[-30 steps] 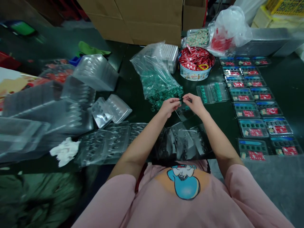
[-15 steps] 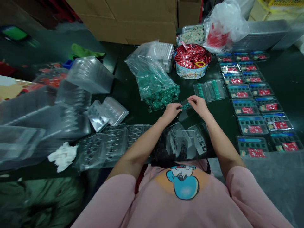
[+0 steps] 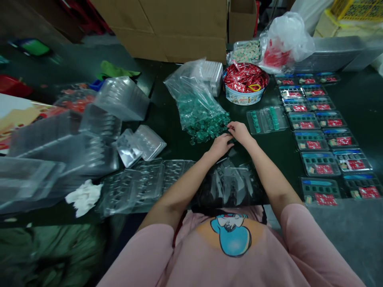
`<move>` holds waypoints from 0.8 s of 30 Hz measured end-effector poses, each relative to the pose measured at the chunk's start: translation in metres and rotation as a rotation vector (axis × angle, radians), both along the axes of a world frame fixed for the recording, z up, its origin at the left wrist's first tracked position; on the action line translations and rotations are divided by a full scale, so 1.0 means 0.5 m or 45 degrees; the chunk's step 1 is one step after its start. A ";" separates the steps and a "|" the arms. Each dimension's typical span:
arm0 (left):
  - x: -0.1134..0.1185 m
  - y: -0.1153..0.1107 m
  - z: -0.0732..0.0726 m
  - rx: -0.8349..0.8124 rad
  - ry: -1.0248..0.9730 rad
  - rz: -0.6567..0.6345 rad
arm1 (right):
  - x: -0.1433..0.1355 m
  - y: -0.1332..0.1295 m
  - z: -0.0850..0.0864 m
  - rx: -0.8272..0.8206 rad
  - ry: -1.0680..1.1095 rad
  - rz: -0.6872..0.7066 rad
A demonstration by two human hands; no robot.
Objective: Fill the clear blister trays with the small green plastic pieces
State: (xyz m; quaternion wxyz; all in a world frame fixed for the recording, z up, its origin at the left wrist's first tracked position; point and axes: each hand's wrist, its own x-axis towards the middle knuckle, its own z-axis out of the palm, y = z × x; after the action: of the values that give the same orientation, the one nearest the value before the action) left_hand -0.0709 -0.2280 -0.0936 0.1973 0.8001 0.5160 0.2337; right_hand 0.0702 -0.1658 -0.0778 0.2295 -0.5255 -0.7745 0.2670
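My left hand (image 3: 220,145) is closed beside the right edge of a pile of small green pieces (image 3: 206,125), which spills from a clear plastic bag (image 3: 191,81). Touching or nearly touching it, my right hand (image 3: 238,132) has its fingers pinched together at the pile's edge. What either hand holds is too small or hidden to make out. Right of the hands lies a clear tray (image 3: 265,119) with two rows of green pieces. Clear moulded trays (image 3: 235,185) lie between my forearms.
A round tin (image 3: 245,95) of red packets stands beyond my hands. Filled trays (image 3: 312,141) line the right side. Stacks of clear plastic trays (image 3: 68,139) and a crumpled white tissue (image 3: 83,197) are at left. A cardboard box (image 3: 179,30) stands at the back.
My right hand has moved left to the green pile, and my hands are closer together. The clear tray with green pieces seen between my fingers is now hidden. The view has shifted slightly.
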 end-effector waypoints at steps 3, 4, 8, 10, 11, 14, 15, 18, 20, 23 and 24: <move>-0.026 -0.007 0.017 -0.006 -0.230 0.148 | -0.035 0.023 0.001 0.025 -0.262 0.033; -0.037 -0.007 0.019 -0.028 -0.320 0.237 | -0.041 0.028 0.001 0.029 -0.316 0.046; -0.074 0.002 0.008 -0.187 -0.733 0.501 | -0.035 0.032 -0.001 0.063 -0.299 0.033; -0.079 0.006 -0.002 -0.227 -0.921 0.535 | -0.020 0.025 -0.001 0.057 -0.109 -0.011; -0.078 0.006 -0.005 -0.235 -0.998 0.537 | -0.011 0.019 -0.001 0.032 0.028 -0.027; -0.061 0.002 0.000 -0.277 -1.199 0.501 | 0.010 -0.011 0.001 -0.158 0.501 -0.016; -0.053 -0.001 0.005 -0.306 -1.262 0.483 | 0.014 -0.024 0.003 -0.240 0.647 -0.001; -0.031 -0.012 0.024 -0.368 -1.373 0.446 | 0.022 -0.064 0.009 -0.436 0.959 0.029; -0.021 -0.019 0.037 -0.369 -1.389 0.439 | 0.024 -0.087 0.016 -0.504 1.054 0.025; -0.016 -0.028 0.052 -0.357 -1.408 0.400 | 0.028 -0.112 0.029 -0.582 1.093 0.040; -0.015 -0.030 0.056 -0.361 -1.407 0.374 | 0.029 -0.118 0.033 -0.612 1.082 0.052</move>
State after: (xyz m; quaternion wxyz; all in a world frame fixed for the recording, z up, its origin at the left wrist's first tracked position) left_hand -0.0786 -0.2428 -0.0657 0.5075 0.4457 0.4684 0.5696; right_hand 0.0847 -0.2247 -0.0612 0.3924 -0.3928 -0.5389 0.6335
